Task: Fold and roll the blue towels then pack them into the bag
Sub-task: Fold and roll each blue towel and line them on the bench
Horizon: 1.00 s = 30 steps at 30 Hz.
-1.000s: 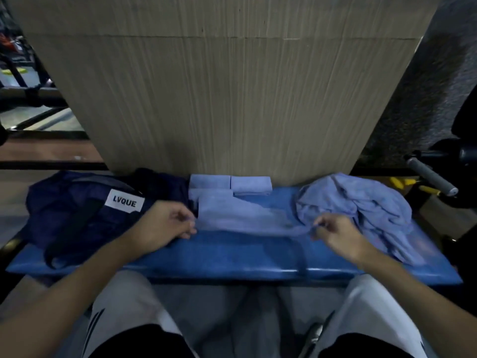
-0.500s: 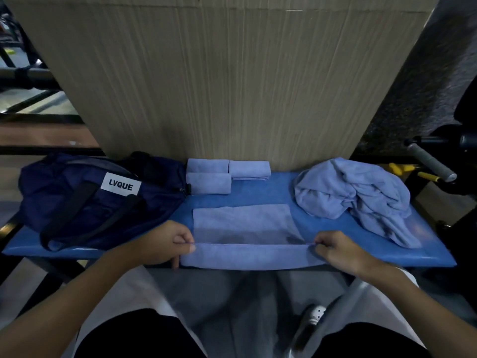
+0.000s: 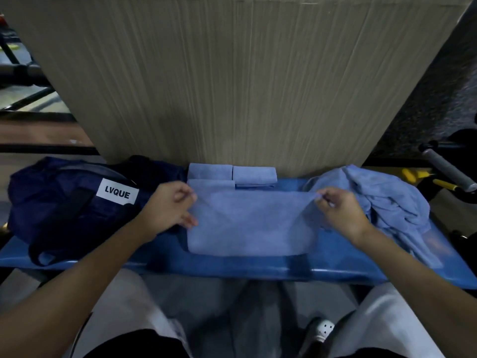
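Towel (image 3: 251, 223) lies spread on blue table (image 3: 232, 268), centre, far edge stretched between both hands. Left hand (image 3: 170, 205) pinches far left corner; right hand (image 3: 340, 210) pinches far right corner. Dark blue bag (image 3: 64, 202) with LVQUE label lies on table, just left of towel. Rolled towels (image 3: 210, 171) sit behind towel, against wooden panel (image 3: 232, 86). Loose towel pile (image 3: 382, 200) heaped at table's right end.

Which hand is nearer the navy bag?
Left. The left hand pinches the towel at its left corner, right beside the bag; the right hand pinches the opposite corner, across the towel from the bag.
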Available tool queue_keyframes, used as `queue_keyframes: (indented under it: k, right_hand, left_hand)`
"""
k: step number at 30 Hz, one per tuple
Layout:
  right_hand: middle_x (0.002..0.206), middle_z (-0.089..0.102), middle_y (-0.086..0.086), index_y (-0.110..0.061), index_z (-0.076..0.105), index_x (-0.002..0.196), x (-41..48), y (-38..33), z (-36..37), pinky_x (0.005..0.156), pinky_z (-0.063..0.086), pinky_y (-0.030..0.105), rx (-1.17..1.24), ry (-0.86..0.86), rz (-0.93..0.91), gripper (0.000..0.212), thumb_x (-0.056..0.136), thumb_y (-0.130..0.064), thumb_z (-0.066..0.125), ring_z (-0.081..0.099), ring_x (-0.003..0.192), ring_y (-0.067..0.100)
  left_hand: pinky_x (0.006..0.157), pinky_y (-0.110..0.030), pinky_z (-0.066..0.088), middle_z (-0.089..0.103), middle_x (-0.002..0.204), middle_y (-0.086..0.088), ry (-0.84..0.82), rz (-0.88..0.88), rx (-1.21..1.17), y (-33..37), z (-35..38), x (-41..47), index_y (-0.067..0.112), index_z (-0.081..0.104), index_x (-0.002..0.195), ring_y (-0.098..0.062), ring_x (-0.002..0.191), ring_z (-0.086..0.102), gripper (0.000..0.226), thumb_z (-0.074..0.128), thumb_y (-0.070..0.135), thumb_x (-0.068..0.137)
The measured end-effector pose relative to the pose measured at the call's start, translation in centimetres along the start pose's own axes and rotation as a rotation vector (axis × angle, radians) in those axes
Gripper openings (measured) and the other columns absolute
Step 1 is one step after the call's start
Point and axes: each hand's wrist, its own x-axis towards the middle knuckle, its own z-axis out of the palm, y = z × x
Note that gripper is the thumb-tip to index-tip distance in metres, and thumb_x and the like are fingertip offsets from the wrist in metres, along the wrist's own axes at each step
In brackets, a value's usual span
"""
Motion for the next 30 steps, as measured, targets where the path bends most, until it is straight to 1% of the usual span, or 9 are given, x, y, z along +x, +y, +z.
queue_keyframes:
  k: [3, 6, 9, 12, 17, 20, 22, 26, 30]
  right_hand:
    - [0.068, 0.058, 0.016, -0.006, 0.06, 0.089, 2.7, -3.4, -1.6, 0.048, 0.05, 0.027, 0.176, 0.112, 0.032, 0.015, 0.098, -0.004, 0.049, 0.057, 0.054, 0.017]
    - [0.077, 0.063, 0.011, -0.006, 0.058, 0.085, 4.3, -7.3, -3.7, 0.059, 0.053, 0.023, 0.407, 0.155, -0.007, 0.017, 0.097, 0.002, 0.048, 0.065, 0.058, 0.006]
    - [0.08, 0.065, 0.007, -0.016, 0.055, 0.078, 4.4, -10.0, -5.8, 0.063, 0.052, 0.02, 0.427, 0.219, -0.118, 0.027, 0.094, 0.005, 0.047, 0.067, 0.065, 0.007]
    - [0.081, 0.065, 0.008, -0.014, 0.057, 0.079, 2.7, -11.1, -7.0, 0.069, 0.053, 0.022, 0.406, 0.236, -0.162, 0.026, 0.092, 0.006, 0.048, 0.067, 0.07, 0.01]
    - [0.074, 0.063, 0.017, 0.005, 0.059, 0.084, -3.0, -6.6, -5.4, 0.062, 0.047, 0.016, 0.284, 0.113, -0.14, 0.007, 0.087, 0.004, 0.053, 0.058, 0.063, 0.004]
    - [0.063, 0.06, 0.01, -0.01, 0.06, 0.071, -7.0, -1.2, -3.2, 0.057, 0.039, 0.013, 0.154, -0.08, -0.049, 0.019, 0.087, 0.001, 0.06, 0.051, 0.055, 0.001]
    - [0.062, 0.06, 0.005, -0.021, 0.063, 0.064, -9.6, 2.1, -2.0, 0.06, 0.038, 0.016, 0.045, -0.205, 0.012, 0.031, 0.085, 0.0, 0.065, 0.048, 0.058, 0.0]
    - [0.056, 0.058, -0.006, -0.024, 0.062, 0.06, -12.3, 4.8, -0.4, 0.062, 0.037, 0.018, -0.02, -0.332, 0.088, 0.037, 0.078, 0.008, 0.068, 0.048, 0.058, -0.003]
    - [0.056, 0.058, -0.007, -0.016, 0.063, 0.065, -11.7, 4.8, 0.0, 0.059, 0.039, 0.018, 0.013, -0.311, 0.107, 0.03, 0.08, 0.01, 0.064, 0.049, 0.056, -0.003]
  left_hand:
    - [0.058, -0.034, 0.059, 0.061, 0.081, -0.022, 0.098, 0.099, -0.086, 3.8, -0.7, 1.8, 0.003, 0.056, 0.091, -0.02, 0.056, 0.07, 0.01, 0.053, 0.008, 0.099]
    - [0.072, -0.034, 0.058, 0.067, 0.084, -0.016, 0.18, 0.226, -0.119, 7.8, -2.0, 2.9, 0.01, 0.059, 0.088, -0.016, 0.067, 0.071, 0.012, 0.055, 0.011, 0.099]
    - [0.068, -0.025, 0.058, 0.07, 0.082, -0.006, 0.21, 0.329, -0.135, 11.0, -3.3, 2.7, 0.014, 0.06, 0.087, -0.015, 0.072, 0.072, 0.013, 0.056, 0.01, 0.098]
    - [0.068, -0.024, 0.058, 0.07, 0.081, -0.004, 0.189, 0.373, -0.152, 12.2, -3.8, 1.0, 0.015, 0.06, 0.086, -0.017, 0.076, 0.073, 0.014, 0.055, 0.008, 0.098]
    - [0.071, -0.027, 0.058, 0.072, 0.081, -0.013, 0.083, 0.276, -0.093, 8.0, -2.7, -3.6, 0.01, 0.062, 0.084, -0.02, 0.078, 0.073, 0.012, 0.059, 0.006, 0.094]
    - [0.067, -0.033, 0.056, 0.072, 0.073, -0.016, -0.027, 0.119, 0.038, 2.6, -1.5, -6.5, 0.007, 0.062, 0.08, -0.023, 0.072, 0.072, 0.014, 0.061, 0.0, 0.092]
    - [0.061, -0.032, 0.053, 0.072, 0.069, -0.016, -0.13, 0.018, 0.127, -0.6, -0.6, -8.2, 0.007, 0.063, 0.079, -0.025, 0.068, 0.07, 0.013, 0.063, 0.001, 0.091]
    - [0.047, -0.019, 0.043, 0.069, 0.058, -0.011, -0.251, -0.052, 0.254, -3.9, 0.3, -10.0, 0.001, 0.064, 0.08, -0.01, 0.049, 0.059, 0.01, 0.065, 0.001, 0.09]
    - [0.044, -0.018, 0.039, 0.059, 0.047, -0.005, -0.227, 0.003, 0.293, -4.9, 0.2, -9.1, -0.001, 0.063, 0.078, -0.011, 0.04, 0.05, 0.01, 0.065, -0.001, 0.088]
